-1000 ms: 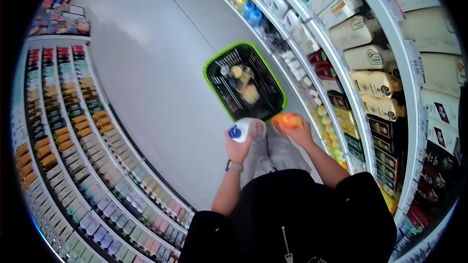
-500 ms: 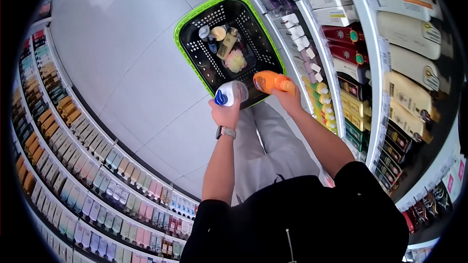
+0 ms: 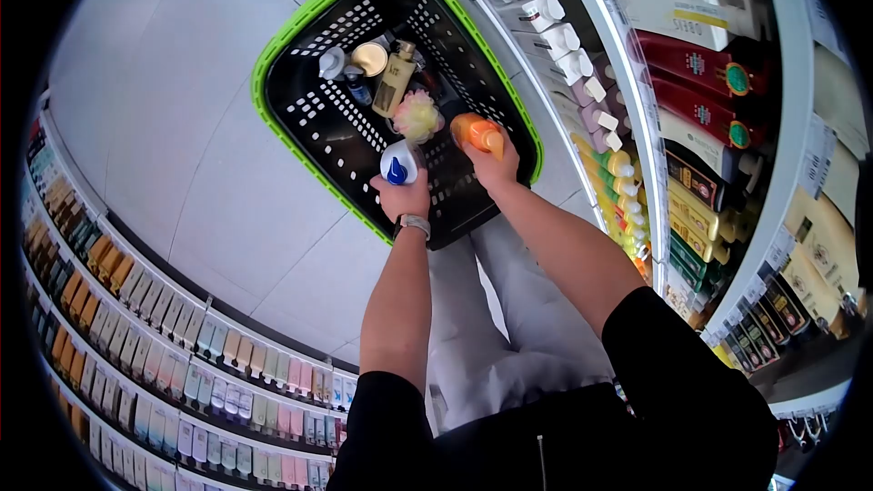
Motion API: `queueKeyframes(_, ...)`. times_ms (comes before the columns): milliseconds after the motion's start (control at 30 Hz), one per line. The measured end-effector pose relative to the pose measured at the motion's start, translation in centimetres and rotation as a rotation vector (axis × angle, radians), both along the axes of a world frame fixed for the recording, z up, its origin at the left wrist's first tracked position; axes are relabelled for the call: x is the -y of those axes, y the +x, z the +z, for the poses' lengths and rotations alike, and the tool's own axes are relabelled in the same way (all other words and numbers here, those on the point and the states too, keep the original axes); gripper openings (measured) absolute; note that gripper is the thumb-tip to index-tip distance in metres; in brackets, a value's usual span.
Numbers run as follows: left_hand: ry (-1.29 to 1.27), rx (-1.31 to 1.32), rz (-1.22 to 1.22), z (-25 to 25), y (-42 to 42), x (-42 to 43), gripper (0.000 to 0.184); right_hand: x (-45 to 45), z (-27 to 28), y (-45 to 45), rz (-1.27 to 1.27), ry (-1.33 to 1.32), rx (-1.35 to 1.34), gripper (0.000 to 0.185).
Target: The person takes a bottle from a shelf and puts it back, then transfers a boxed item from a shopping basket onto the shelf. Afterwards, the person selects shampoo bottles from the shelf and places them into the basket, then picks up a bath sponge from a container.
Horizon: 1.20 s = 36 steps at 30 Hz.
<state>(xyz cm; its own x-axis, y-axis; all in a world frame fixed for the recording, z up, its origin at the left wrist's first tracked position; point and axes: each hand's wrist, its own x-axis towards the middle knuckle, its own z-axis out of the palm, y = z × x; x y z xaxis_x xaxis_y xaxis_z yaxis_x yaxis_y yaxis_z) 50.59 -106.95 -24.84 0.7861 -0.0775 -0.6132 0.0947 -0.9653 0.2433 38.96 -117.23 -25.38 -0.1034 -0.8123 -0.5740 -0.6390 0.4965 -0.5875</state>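
Observation:
A black basket with a green rim [image 3: 270, 47] stands on the floor. My left hand [image 3: 401, 197] is closed around a white bottle [image 3: 398, 160] with a blue pump, over the basket's near part. To its right, my right hand [image 3: 496, 166] grips an orange bottle [image 3: 476, 132], also within the basket's outline. Inside lie a pink and yellow bath puff [image 3: 418, 115], a beige bottle [image 3: 395, 80], a round cream-lidded jar [image 3: 369, 58], a small dark blue bottle [image 3: 358, 87] and a white-topped item [image 3: 332, 62]. The bottles' lower ends are partly hidden.
Shelves of small boxed products [image 3: 182, 314] curve along the left and lower left. On the right, shelves hold white-capped bottles [image 3: 575, 65], yellow bottles [image 3: 626, 186] and dark red packages [image 3: 696, 91]. Grey floor tiles [image 3: 173, 127] lie between the shelves and the basket.
The basket appears larger and closer as the view tilts down over it. Both hands, still holding their bottles, have moved from its near edge to over its inside.

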Motion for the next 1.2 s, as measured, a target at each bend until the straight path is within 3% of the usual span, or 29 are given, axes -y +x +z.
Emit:
queueKeyframes(333, 0.114, -0.017, 0.388, -10.0, -1.9, 1.4, 0.089, -1.4, -11.3, -0.8, -0.098, -0.035, -0.025, 0.066)
queueKeyframes(433, 0.230, -0.002, 0.398, -9.8, -2.4, 2.9, 0.090, -1.1, -10.6, 0.5, -0.163, 0.142, -0.111, 0.062)
queueKeyframes(533, 0.177, -0.112, 0.369, -11.9, -2.8, 0.3, 0.090, -2.5, -10.9, 0.2, -0.172, 0.270, -0.123, 0.068)
queueKeyframes(567, 0.197, -0.266, 0.394, -13.7, -2.6, -1.4, 0.089, -3.5, -11.5, -0.2, -0.191, 0.285, -0.098, 0.070)
queueKeyframes(600, 0.240, -0.313, 0.322, -13.1, -2.6, -1.7, 0.083, -4.1, -11.1, -0.5, -0.123, 0.356, -0.234, 0.072)
queueKeyframes(700, 0.223, -0.427, 0.213, -11.2, -2.7, -4.8, 0.067, -2.1, -2.9, 0.8, -0.372, 0.702, 0.048, 0.067)
queueKeyframes(800, 0.153, -0.433, 0.170, -7.0, -2.0, -7.1, 0.060, -2.6, 0.6, -1.1, -0.356, 0.818, 0.269, 0.062)
queueKeyframes(833, 0.130, -0.414, 0.165, -6.2, -1.9, -8.5, 0.057, -2.2, 2.7, -1.7, -0.273, 0.854, 0.305, 0.061)
queueKeyframes(900, -0.078, -0.437, 0.096, -5.6, -1.4, -12.5, 0.029, -1.9, 6.2, -3.4, -0.137, 0.879, 0.345, 0.056)
queueKeyframes(967, -0.074, -0.509, 0.152, 6.0, 0.5, -9.7, 0.025, -1.1, 9.4, -5.8, 0.030, 0.872, 0.302, 0.045)
queueKeyframes(1033, -0.050, -0.511, 0.161, 6.8, 1.0, -14.1, 0.040, -1.0, 10.6, -9.5, 0.295, 0.693, 0.284, 0.028)
queueKeyframes(1067, -0.106, -0.518, 0.236, 10.7, 1.4, -14.1, 0.037, -1.6, 6.1, -13.4, 0.739, 0.444, 0.238, 0.012)
queueKeyframes(1100, -0.162, -0.503, 0.309, 11.1, 1.6, -15.9, 0.031, 1.0, 12.6, -13.2, 1.087, 0.266, 0.020, 0.011)
queueKeyframes(1133, -0.232, -0.540, 0.469, 13.7, 1.8, -16.1, 0.026, 1.2, 12.8, -15.4, 1.268, 0.039, -0.099, 0.015)
queueKeyframes(1167, -0.273, -0.558, 0.517, 15.8, 2.1, -16.7, 0.023, 1.2, 12.5, -17.9, 1.069, 0.146, -0.033, 0.015)
queueKeyframes(1200, -0.337, -0.619, 0.560, 16.2, 2.5, -18.4, 0.022, 1.7, 13.0, -19.9, 1.191, 0.084, -0.139, 0.013)
